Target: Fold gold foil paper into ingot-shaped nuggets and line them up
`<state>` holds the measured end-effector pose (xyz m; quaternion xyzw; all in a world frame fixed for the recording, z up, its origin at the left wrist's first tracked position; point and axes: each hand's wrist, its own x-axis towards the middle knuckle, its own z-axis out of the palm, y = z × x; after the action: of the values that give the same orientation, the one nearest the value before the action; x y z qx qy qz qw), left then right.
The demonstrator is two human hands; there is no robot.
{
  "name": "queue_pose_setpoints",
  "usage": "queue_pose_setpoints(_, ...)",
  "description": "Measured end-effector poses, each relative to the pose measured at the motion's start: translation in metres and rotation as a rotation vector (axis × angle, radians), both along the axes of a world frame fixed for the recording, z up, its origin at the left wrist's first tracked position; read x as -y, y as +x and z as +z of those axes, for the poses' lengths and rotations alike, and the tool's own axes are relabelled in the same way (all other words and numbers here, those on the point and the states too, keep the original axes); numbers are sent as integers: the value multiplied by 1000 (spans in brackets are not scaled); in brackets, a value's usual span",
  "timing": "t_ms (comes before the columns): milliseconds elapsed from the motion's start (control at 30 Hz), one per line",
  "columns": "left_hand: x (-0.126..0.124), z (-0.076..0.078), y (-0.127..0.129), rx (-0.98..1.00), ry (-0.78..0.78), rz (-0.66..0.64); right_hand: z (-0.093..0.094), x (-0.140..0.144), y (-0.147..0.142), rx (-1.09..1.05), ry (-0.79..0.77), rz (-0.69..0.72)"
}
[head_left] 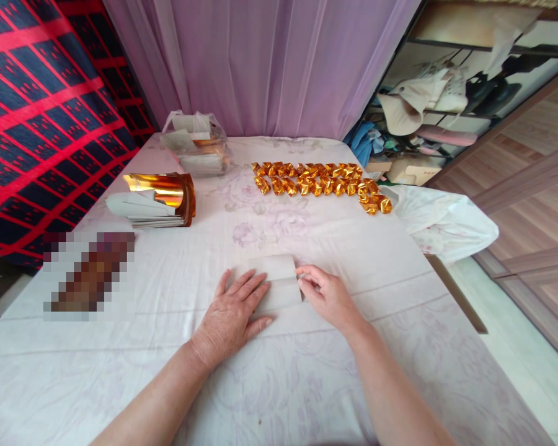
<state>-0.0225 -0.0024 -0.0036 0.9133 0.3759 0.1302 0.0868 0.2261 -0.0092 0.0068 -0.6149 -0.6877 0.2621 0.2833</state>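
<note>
A small pale grey sheet of paper [279, 269] lies on the cloth-covered table in front of me, with a crease or fold line across it. My left hand [232, 313] rests flat on its left side, fingers spread. At the sheet's right edge, my right hand [323, 294] pinches the paper between thumb and fingers. Beyond, to the right, several folded gold foil paper pieces [302, 187] stand in rows. On the left sits a stack of foil sheets [167, 214], gold on one face and pale grey on the other, partly curled up.
A clear plastic bag [218, 162] of more paper stands at the back left. A blurred-out patch [90, 272] covers something at the left edge. A white plastic bag [451, 223] lies beyond the table's right edge, near a shelf holding a cap [402, 108] and shoes.
</note>
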Motion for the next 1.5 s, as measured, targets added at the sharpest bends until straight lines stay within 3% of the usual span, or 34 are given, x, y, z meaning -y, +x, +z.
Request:
queue_pose_setpoints(100,0,0,0,4,2,1,3,2,5,36,94,37)
queue_pose_setpoints(267,1,0,1,-7,11,4,1,0,-2,277,319,89)
queue_pose_setpoints(567,2,1,1,13,13,20,-3,1,-5,370,258,136)
queue_pose_setpoints(933,-1,2,3,38,-6,58,12,7,3,345,101,238)
queue_pose_setpoints(1500,-1,3,3,41,-25,46,6,2,11,259,169,300)
